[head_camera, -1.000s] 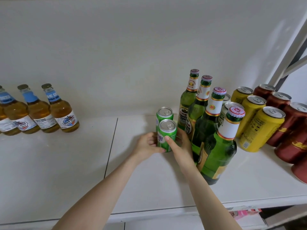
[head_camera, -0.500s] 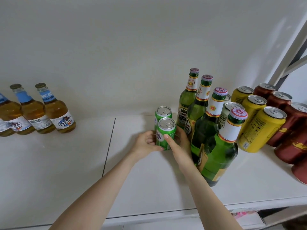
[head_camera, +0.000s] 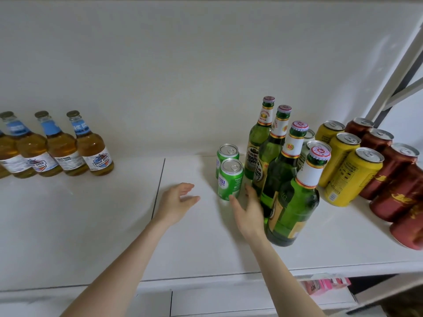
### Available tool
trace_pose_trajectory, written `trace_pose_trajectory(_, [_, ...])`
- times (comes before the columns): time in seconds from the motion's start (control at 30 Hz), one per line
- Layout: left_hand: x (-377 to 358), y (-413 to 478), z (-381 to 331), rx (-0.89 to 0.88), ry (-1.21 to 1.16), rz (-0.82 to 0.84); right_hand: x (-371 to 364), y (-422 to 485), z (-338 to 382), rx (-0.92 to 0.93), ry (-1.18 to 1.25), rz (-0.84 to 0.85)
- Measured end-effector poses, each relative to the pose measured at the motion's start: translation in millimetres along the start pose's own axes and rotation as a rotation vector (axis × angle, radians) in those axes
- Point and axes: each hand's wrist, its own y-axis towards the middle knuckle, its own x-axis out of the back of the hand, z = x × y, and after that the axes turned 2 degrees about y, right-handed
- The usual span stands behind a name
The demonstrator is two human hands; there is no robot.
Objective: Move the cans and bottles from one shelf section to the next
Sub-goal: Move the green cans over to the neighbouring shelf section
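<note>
Two green cans stand one behind the other on the right shelf section, the near one [head_camera: 229, 179] in front of the far one [head_camera: 226, 156]. My left hand [head_camera: 175, 203] hovers open to the left of them, apart from the cans. On the near can's right, my right hand [head_camera: 248, 208] is open with its fingertips close to the can's base. A row of several green bottles [head_camera: 283, 179] stands just right of my right hand. Several amber bottles [head_camera: 91, 152] with blue neck labels stand on the left shelf section.
Yellow cans [head_camera: 350, 177] and dark red cans [head_camera: 393, 179] fill the right end of the white shelf [head_camera: 114, 225]. A seam [head_camera: 158, 188] divides the two sections. A slanted metal frame [head_camera: 393, 72] rises at the far right. A pink pack [head_camera: 325, 283] lies below.
Both hands have let go of the near green can and drawn back, the left one moving leftward. The can stays standing in front of the other green can.
</note>
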Motion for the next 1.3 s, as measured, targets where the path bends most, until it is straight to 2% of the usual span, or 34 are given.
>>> trace_pose_trajectory(0.1, [13.7,-29.2,9.8,-0.076,0.290,-0.093,3.4,-25.6,3.8,0.062,-0.256,0.057])
trace_pose_trajectory(0.23, [30.2,-83.4,23.6,-0.178,0.644,-0.179,3.0,-60.7,11.5,0.123,-0.736,0.141])
trace_pose_trajectory(0.33, [41.9,-119.9,35.0,-0.183,0.802,-0.236,-1.3,-86.7,19.4,0.171,-0.869,0.184])
trace_pose_trajectory(0.43, [55.3,-149.1,51.2,-0.117,0.905,-0.195,-7.2,-114.8,25.3,0.210,-0.963,0.224])
trace_pose_trajectory(0.57, [79.8,-176.4,72.8,-0.071,0.989,-0.113,-20.7,-147.1,32.8,0.250,-1.030,0.237])
trace_pose_trajectory(0.77, [140.0,-201.8,102.3,-0.081,1.051,-0.094,-63.6,-194.5,46.7,0.228,-1.046,0.207])
trace_pose_trajectory(1.03, [242.0,-215.8,138.6,-0.108,1.076,-0.044,-156.7,-239.2,84.9,0.207,-1.022,0.161])
trace_pose_trajectory(1.3, [321.0,-220.9,178.4,-0.058,1.095,-0.090,-248.7,-261.0,119.9,0.242,-1.022,0.195])
